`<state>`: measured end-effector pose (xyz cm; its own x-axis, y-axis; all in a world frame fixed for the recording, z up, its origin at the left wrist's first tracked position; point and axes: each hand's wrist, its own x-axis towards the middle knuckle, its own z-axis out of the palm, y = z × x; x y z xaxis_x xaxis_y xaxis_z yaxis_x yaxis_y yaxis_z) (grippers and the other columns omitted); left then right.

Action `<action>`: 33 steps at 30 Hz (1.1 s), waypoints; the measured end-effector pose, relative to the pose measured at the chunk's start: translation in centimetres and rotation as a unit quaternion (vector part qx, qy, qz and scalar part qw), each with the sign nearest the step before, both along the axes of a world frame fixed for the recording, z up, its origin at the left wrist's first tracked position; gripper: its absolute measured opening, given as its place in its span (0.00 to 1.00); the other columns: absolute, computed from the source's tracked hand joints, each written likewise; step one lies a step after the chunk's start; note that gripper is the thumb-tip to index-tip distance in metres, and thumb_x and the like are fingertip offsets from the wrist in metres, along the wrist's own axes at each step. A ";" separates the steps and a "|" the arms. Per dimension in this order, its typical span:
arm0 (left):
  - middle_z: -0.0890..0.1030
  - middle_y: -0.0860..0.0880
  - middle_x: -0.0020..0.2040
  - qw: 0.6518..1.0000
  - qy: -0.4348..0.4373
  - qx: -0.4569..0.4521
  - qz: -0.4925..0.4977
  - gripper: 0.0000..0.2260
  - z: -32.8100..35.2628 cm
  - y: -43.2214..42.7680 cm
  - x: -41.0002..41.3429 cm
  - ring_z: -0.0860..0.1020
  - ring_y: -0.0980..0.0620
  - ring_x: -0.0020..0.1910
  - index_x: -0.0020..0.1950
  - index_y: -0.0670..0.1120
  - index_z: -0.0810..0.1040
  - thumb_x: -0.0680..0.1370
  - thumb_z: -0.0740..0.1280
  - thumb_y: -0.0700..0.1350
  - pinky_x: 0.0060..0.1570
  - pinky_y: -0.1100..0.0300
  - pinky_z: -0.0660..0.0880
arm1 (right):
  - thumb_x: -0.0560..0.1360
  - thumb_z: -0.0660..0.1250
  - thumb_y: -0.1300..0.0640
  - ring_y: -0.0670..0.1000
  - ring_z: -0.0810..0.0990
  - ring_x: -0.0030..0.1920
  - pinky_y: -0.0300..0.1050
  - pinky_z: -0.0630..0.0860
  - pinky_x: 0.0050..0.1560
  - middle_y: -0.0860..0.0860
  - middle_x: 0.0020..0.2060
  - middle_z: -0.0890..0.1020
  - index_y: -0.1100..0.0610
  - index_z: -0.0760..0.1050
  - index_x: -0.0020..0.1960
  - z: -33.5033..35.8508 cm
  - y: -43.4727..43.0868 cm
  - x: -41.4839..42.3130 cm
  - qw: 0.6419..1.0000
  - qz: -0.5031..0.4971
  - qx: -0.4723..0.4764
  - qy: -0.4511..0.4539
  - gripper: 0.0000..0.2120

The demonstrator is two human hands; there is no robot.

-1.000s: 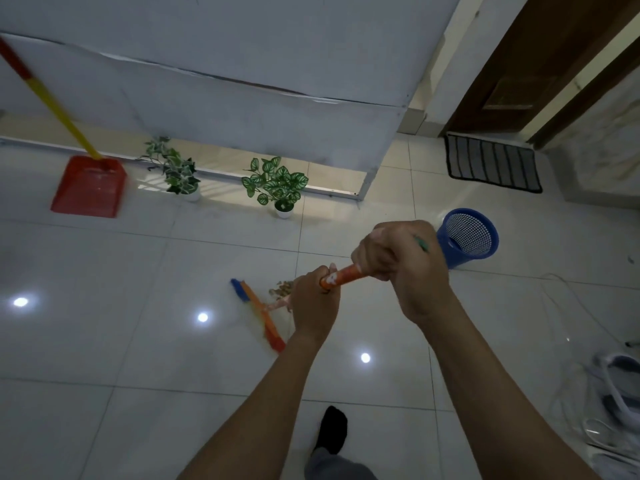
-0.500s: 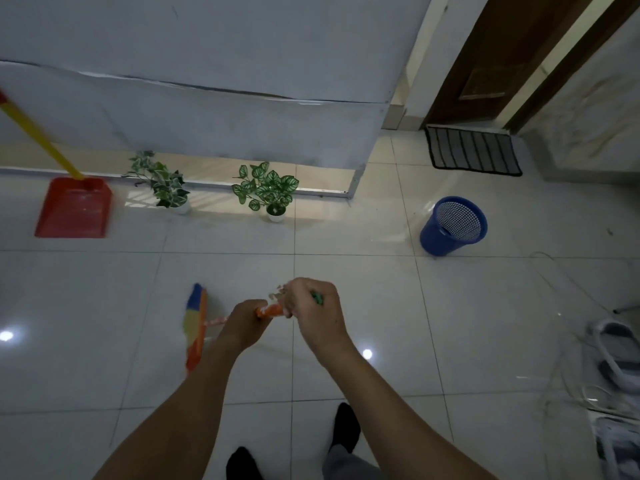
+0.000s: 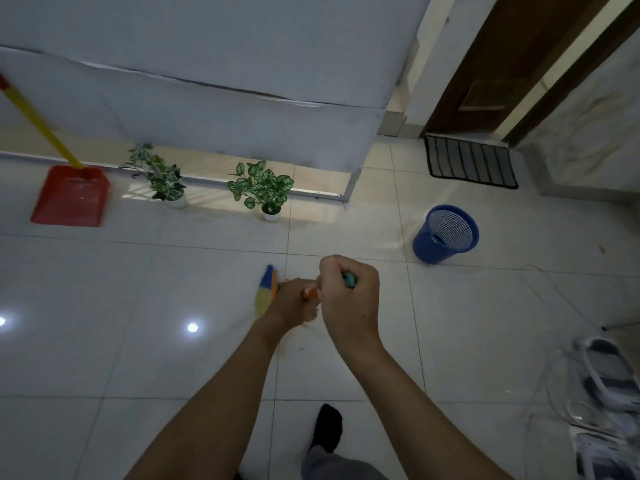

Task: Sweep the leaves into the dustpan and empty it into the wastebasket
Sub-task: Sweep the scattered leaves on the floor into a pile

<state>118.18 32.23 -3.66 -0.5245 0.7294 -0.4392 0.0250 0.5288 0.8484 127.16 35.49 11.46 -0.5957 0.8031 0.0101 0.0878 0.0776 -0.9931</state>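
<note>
Dustpan [image 3: 69, 195] lies far left of both hands, mouth toward the viewer; left hand [image 3: 294, 303] is nearer, both clamped on the broom [image 3: 266, 292], right hand [image 3: 348, 299] uppermost.

A broom [image 3: 266, 292] is gripped by the left hand [image 3: 292, 301] just below the right hand [image 3: 348, 299]; its bristles lie left of the grip.

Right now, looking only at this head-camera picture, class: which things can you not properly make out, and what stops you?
- Leaves: mostly hidden behind the left hand; only scraps show, too small to count.
- Broom handle: covered by both fists; the right hand hides its top.
- Dustpan handle: cut off by the left edge.
- Wastebasket: contents unclear through the mesh, dim light.
- White items at the lower right: cut off and blurred.
</note>
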 end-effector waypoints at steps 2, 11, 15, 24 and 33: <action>0.78 0.32 0.38 0.999 0.032 0.025 -0.013 0.16 1.3 -0.5 -1.0 0.79 0.36 0.41 0.37 0.34 0.73 0.75 0.61 0.46 0.46 0.35 0.78 | 0.67 0.58 0.61 0.45 0.62 0.24 0.39 0.61 0.27 0.49 0.20 0.63 0.52 0.62 0.22 1.4 -0.5 -0.8 1.000 0.011 0.009 0.023 0.16; 0.75 0.45 0.30 0.988 0.146 -0.016 -0.040 0.20 7.3 -10.0 -5.3 0.71 0.51 0.30 0.26 0.48 0.68 0.79 0.64 0.46 0.36 0.57 0.67 | 0.68 0.58 0.60 0.50 0.65 0.24 0.46 0.65 0.31 0.46 0.17 0.66 0.50 0.65 0.19 6.1 -6.3 -5.4 0.988 0.107 -0.007 0.108 0.19; 0.81 0.39 0.39 0.982 0.173 -0.028 -0.064 0.18 9.1 -16.0 -7.1 0.79 0.40 0.39 0.39 0.38 0.78 0.80 0.63 0.51 0.41 0.47 0.74 | 0.69 0.58 0.61 0.49 0.67 0.21 0.51 0.69 0.32 0.47 0.16 0.67 0.51 0.66 0.19 7.0 -10.9 -7.0 0.980 0.159 -0.013 0.120 0.20; 0.81 0.36 0.41 0.973 0.213 -0.057 -0.070 0.20 9.3 -26.9 -11.6 0.79 0.38 0.42 0.44 0.35 0.78 0.80 0.61 0.52 0.41 0.47 0.74 | 0.73 0.60 0.57 0.54 0.73 0.27 0.54 0.80 0.42 0.48 0.20 0.70 0.50 0.67 0.23 7.5 -19.8 -9.9 0.961 0.266 0.009 0.071 0.20; 0.81 0.41 0.57 0.974 0.213 -0.070 0.002 0.18 7.2 -32.1 -18.8 0.80 0.42 0.56 0.63 0.42 0.75 0.79 0.63 0.52 0.60 0.46 0.76 | 0.66 0.54 0.24 0.57 0.82 0.52 0.59 0.70 0.66 0.56 0.42 0.85 0.53 0.80 0.33 7.7 -22.7 -17.0 0.891 0.429 -0.071 -0.129 0.34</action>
<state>99.38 0.14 3.59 -0.6841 0.6755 -0.2752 0.3570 0.6391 0.6812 110.19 12.84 19.17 -0.9590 0.0321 -0.2816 0.2835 0.1010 -0.9537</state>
